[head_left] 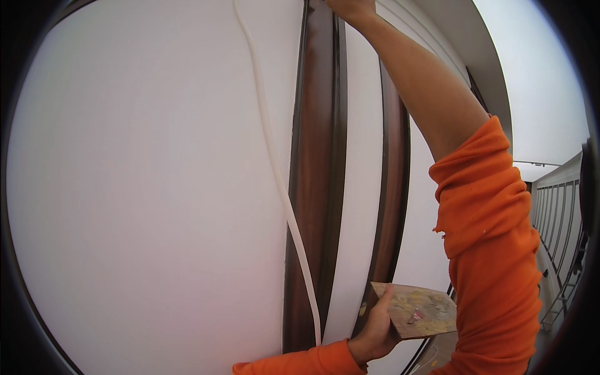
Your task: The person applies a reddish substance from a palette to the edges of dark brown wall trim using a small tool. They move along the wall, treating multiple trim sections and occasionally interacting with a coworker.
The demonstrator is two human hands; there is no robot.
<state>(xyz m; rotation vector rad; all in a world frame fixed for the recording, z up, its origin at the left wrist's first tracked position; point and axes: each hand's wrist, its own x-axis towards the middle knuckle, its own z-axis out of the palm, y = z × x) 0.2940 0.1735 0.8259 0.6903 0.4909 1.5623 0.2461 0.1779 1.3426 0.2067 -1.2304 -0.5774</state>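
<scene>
My left hand (377, 331) grips a flat wooden board (425, 312) low in the picture. Dried yellowish and grey smears and a small reddish patch cover the board's face; my thumb lies at its near edge. My right hand (353, 9) reaches high, at the top of a glossy dark brown wooden strip (315, 137) on the white wall. The upper rim of the picture cuts off its fingers, so what they hold, if anything, is hidden. Orange sleeves cover parts of both arms, the right one (487, 250) pushed up past the elbow.
A long white cord or thin strip (265, 128) hangs down across the white wall (144, 187) and over the brown strip. A second dark brown strip (392, 169) runs alongside. At the far right are a metal railing (558, 212) and a ladder-like frame (558, 306).
</scene>
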